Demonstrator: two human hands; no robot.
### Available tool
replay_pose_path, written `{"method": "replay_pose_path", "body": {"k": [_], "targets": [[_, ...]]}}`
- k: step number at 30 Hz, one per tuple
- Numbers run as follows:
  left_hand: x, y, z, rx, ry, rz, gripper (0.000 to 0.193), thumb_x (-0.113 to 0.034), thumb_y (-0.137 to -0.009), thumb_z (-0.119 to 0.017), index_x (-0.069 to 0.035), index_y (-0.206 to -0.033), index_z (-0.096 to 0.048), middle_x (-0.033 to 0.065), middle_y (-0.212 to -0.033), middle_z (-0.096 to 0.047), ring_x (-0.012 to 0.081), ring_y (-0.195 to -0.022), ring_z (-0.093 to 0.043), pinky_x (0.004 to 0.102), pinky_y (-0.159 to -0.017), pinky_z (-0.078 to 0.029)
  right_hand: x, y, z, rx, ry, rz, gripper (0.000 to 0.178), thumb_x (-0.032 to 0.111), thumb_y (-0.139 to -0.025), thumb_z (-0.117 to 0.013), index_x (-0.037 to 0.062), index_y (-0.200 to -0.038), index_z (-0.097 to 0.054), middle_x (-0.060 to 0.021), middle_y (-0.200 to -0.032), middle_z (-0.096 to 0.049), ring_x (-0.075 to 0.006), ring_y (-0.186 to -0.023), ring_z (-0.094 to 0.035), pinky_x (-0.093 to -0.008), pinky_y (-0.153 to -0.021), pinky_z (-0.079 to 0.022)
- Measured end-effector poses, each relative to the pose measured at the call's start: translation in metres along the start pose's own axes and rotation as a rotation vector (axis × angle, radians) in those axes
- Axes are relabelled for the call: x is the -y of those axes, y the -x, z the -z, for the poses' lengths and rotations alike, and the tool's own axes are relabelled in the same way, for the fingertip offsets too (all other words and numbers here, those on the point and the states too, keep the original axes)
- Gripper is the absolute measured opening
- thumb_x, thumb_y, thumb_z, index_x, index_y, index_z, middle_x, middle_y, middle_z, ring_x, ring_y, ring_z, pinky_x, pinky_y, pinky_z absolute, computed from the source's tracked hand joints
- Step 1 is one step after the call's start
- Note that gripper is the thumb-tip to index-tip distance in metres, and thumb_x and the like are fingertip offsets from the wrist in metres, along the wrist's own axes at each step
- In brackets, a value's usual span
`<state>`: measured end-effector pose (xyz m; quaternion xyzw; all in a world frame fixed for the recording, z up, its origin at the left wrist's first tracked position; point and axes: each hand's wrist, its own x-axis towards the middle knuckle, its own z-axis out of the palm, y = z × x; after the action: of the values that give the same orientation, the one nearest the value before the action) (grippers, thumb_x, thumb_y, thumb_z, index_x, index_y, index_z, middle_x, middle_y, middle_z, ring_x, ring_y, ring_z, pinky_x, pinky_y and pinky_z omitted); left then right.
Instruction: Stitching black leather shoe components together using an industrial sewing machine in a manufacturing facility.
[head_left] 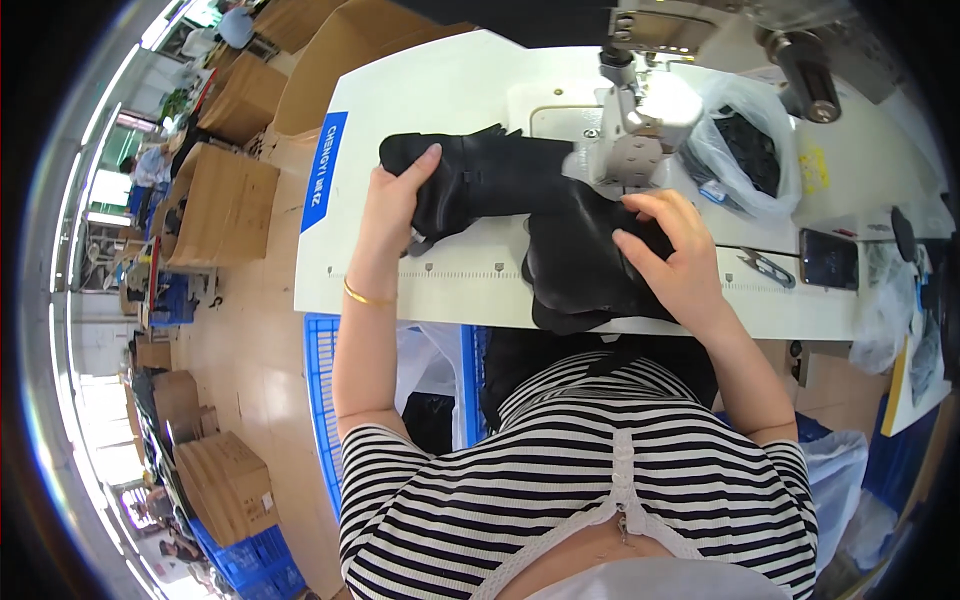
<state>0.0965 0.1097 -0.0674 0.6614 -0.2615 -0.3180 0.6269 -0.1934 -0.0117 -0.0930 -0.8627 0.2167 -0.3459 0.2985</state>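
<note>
Both hands grip one black garment (540, 215) lying on the white worktop (450, 90) under the sewing machine (640, 120). Left hand (395, 205) clasps its far end; right hand (672, 250) presses fingers spread. Fabric appears soft, limp, likely light; best held at edges.

The scene is brightly and evenly lit. The white table (450, 100) is the brightest surface and nearly washes out around the sewing machine head (640, 110), where glare hides detail. Left of the table, daylight blooms from distant windows. The black fabric (560, 220) on the table reads as a dark mass with little texture. Shadows are soft and short. Straight table edges bow, and a black rim surrounds the fisheye circle.
</note>
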Motion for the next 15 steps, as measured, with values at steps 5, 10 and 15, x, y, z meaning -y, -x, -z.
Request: {"method": "replay_pose_path", "body": {"k": [5, 10, 15], "targets": [[-0.01, -0.016, 0.029, -0.269, -0.816, -0.078, 0.031, -0.02, -0.08, -0.07, 0.004, -0.098, -0.063, 0.0118, -0.088, -0.066, 0.0208, -0.077, -0.062, 0.0309, -0.071, -0.049, 0.005, -0.002, -0.011, 0.17, 0.211, 0.108, 0.067, 0.03, -0.069, -0.075, 0.0012, -0.123, -0.05, -0.0125, -0.12, -0.05, -0.0298, -0.113, -0.046, -0.0419, -0.098, -0.033], [0.016, 0.008, 0.0, -0.469, -0.81, -0.804, 0.019, -0.009, -0.079, -0.066, 0.0, -0.095, -0.061, 0.0114, -0.088, -0.061, 0.0262, -0.083, -0.058, 0.0355, -0.076, -0.046, -0.002, -0.004, -0.016, 0.237, 0.207, 0.103, 0.067, 0.025, -0.068, -0.076, 0.0032, -0.126, -0.049, -0.0122, -0.122, -0.049, -0.0308, -0.116, -0.044, -0.0404, -0.101, -0.032], [0.046, 0.059, -0.065, 0.013, -0.764, -0.756, 0.032, -0.007, -0.072, -0.074, 0.0, -0.101, -0.062, 0.0126, -0.102, -0.059, 0.0273, -0.094, -0.058, 0.0342, -0.081, -0.047, 0.0, -0.005, -0.016, 0.212, 0.186, 0.121, 0.071, 0.023, -0.064, -0.078, 0.0044, -0.126, -0.05, -0.0124, -0.12, -0.05, -0.0315, -0.113, -0.045, -0.0412, -0.1, -0.033]]}}
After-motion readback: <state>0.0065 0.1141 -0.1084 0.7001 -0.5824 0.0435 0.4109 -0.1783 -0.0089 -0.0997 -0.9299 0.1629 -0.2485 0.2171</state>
